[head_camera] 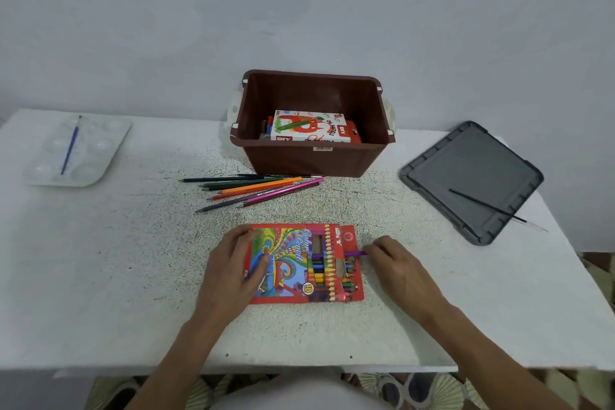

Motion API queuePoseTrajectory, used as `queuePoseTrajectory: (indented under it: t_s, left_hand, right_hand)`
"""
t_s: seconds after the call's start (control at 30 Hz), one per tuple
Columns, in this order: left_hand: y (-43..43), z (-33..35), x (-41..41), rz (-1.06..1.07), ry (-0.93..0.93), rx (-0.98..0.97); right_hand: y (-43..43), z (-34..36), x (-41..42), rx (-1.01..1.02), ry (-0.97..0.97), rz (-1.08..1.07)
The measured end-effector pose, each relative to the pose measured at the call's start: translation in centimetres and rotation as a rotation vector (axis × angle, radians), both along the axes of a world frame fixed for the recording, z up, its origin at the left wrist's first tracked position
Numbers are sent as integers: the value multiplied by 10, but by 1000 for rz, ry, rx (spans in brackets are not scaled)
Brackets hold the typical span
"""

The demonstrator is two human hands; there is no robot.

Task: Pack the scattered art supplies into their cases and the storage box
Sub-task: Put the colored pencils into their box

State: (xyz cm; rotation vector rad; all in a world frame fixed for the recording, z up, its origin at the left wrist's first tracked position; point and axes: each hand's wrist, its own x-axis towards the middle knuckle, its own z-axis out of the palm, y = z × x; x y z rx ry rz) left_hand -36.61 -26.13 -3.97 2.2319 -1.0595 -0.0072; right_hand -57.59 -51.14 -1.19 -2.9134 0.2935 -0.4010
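Pinching narrowly, the right hand [396, 268] closes its fingertips on the back end of a purple pencil [352, 254], which lies across the open flap end of the colour pencil case [299, 263], partly inside it by my reading. At the opposite end the left hand [233, 263] grips that case, thumb on the printed face and fingers curled at the edge, pinning it flat on the table [133, 276]. From the head view, the only one I have, the case sits near the front edge, directly before the person, with several pencils visible through its window. More loose pencils [263, 190] lie in a fan just in front of the brown storage box [312, 160], which holds an oil pastels carton [309, 128]. Its grey lid [466, 176] rests well to the right with a black brush [482, 205] lying across it, and a palette [96, 173] at far left carries a blue brush [70, 146]. Risks, as I judge them: the purple pencil may catch on those already seated, or on the card flap, and buckle the mouth. If the left hand slackens, the case could slide away from the push. Pencils inside could spill from the open end when the case is lifted. The black brush overhangs the lid rim and could roll off.
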Motion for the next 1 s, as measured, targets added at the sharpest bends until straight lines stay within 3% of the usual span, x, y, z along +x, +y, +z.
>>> queuePoseTrajectory:
  t_s: [0.33,0.53,0.7,1.0]
  left_hand:
    - [-1,0,-1,19,10,2]
    - [-3,6,6,94,111,-68]
    - [-12,13,38,184,-121,21]
    - [-29,26,71,7,-426,284]
  right_hand:
    - [34,-18,14,341,-180,-124]
    - [35,-18,10,541,-265,-208]
    - [35,-19,10,598,-280,-217]
    - [37,-16,10,591,-287,-200]
